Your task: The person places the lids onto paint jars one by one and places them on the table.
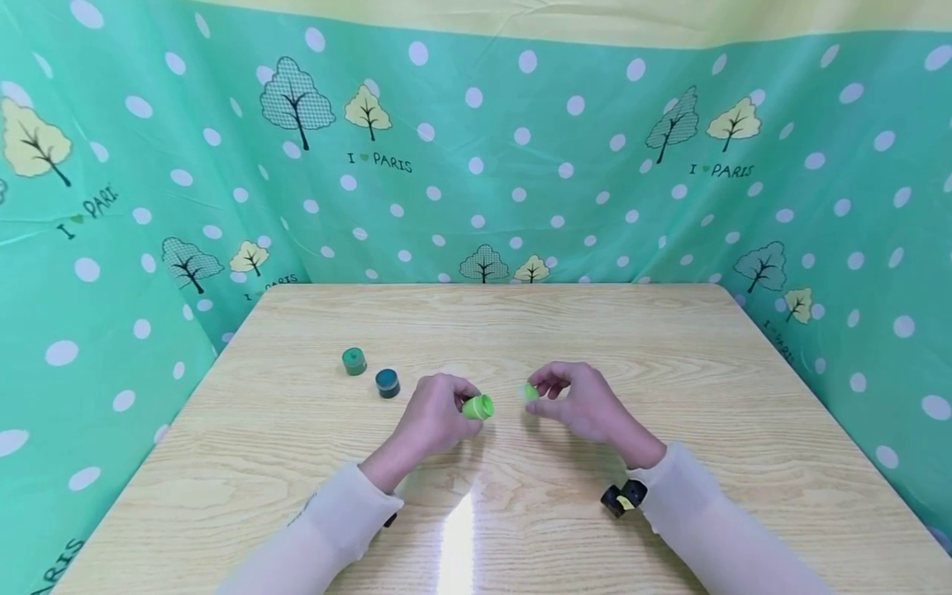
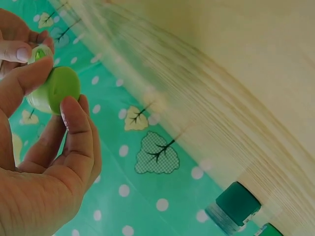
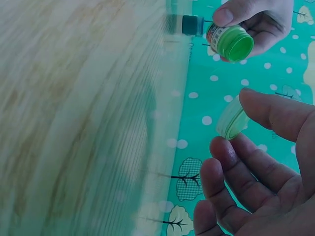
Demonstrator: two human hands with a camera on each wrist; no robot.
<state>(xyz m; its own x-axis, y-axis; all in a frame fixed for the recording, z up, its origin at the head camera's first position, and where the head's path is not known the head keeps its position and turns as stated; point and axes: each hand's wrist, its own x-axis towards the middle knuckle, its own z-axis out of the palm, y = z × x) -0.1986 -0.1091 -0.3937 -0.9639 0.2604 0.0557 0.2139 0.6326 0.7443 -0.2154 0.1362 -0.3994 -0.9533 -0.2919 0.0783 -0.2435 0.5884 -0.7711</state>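
My left hand (image 1: 437, 413) grips a small light-green paint jar (image 1: 476, 407), tipped so that its uncovered mouth faces right. In the right wrist view, green paint coats the inside of the jar (image 3: 235, 45), and a printed label wraps its side. Across a short gap, my right hand (image 1: 587, 402) pinches a translucent, green-stained lid (image 3: 230, 119) between thumb and fingertips. The lid is apart from the jar, held on edge. Seen from the left wrist, the rounded green base of the jar (image 2: 64, 89) shows between thumb and fingers.
Left of my left hand, a dark teal paint jar (image 1: 387, 383) and a green paint jar (image 1: 354, 361) stand capped on the wooden table (image 1: 632, 330). A polka-dot curtain (image 1: 476, 190) hangs around the back and sides. Dark wrist cameras (image 1: 623, 498) sit at the sleeves.
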